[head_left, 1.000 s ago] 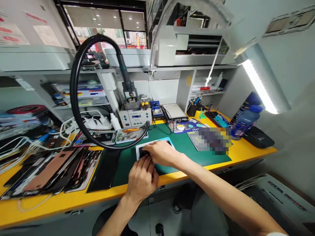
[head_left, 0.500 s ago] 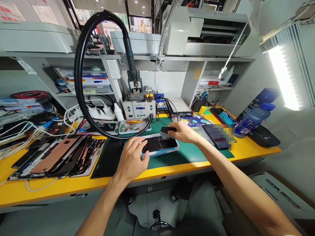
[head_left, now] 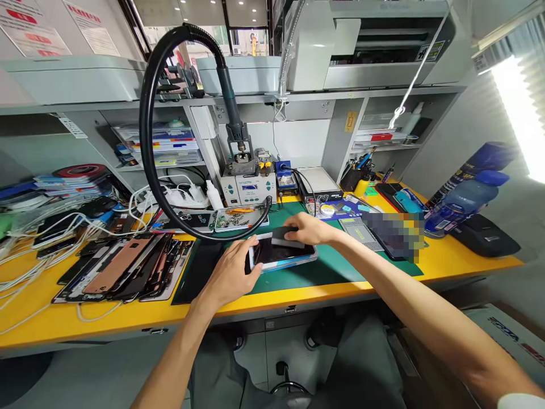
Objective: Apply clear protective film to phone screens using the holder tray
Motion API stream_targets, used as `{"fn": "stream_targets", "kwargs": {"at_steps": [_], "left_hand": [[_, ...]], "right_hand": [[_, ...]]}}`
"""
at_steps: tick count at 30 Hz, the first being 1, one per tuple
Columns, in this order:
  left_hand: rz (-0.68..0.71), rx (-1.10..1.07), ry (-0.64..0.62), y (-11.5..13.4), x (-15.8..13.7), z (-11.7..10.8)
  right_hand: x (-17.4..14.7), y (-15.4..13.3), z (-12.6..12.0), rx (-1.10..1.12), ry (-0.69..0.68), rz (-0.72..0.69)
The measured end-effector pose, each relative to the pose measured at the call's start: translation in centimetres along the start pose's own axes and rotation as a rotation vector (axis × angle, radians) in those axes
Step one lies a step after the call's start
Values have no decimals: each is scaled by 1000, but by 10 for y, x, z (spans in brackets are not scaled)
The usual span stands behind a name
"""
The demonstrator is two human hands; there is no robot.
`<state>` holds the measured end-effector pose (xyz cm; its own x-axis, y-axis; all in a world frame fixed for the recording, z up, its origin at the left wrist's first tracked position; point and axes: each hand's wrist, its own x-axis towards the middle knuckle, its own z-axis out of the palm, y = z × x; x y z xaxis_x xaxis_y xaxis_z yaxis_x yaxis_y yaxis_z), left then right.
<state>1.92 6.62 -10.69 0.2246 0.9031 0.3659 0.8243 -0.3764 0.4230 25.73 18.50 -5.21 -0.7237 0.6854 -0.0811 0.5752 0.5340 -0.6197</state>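
Note:
A phone with a dark glossy screen (head_left: 269,257) lies face up on a low white-and-blue box or tray (head_left: 293,262) on the green mat. My left hand (head_left: 234,267) grips the left end, fingers at the far side and thumb at the near corner. In my right hand (head_left: 307,228), a dark grey flat scraper (head_left: 284,238) is pinched between fingers and thumb, its lower edge against the right part of the screen. Part of the phone's left end is hidden by my left hand.
The black hose (head_left: 147,125) of a hot-air station (head_left: 250,190) loops behind my left hand. Phone parts (head_left: 117,267) and white cables (head_left: 63,227) lie to the left. A pixelated dark device (head_left: 392,234) and a blue bottle (head_left: 464,204) are at the right.
The scraper has come from above the phone's far side down onto the screen. My left hand has shifted to hold the phone's left end. The view has turned slightly left.

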Motion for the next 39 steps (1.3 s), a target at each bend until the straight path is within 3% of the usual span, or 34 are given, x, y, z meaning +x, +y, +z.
{"fn": "stream_targets", "kwargs": {"at_steps": [16,24,28,34,39], "left_hand": [[6,-7,-45,1,-8,1],[-11,-24,-25,-2,-12,8],[-22,-51,-23,-6,-12,8],[-9,-42,-12,-9,-14,13],[-4,-83,-17,-16,-17,15]], "right_hand": [[-1,-15,18,-8,45,-41],[-9,-14,32,144,123,192],[-8,-25,48,255,72,208],[-9,-19,46,316,192,299],[-11,-35,57,343,108,259]]}}
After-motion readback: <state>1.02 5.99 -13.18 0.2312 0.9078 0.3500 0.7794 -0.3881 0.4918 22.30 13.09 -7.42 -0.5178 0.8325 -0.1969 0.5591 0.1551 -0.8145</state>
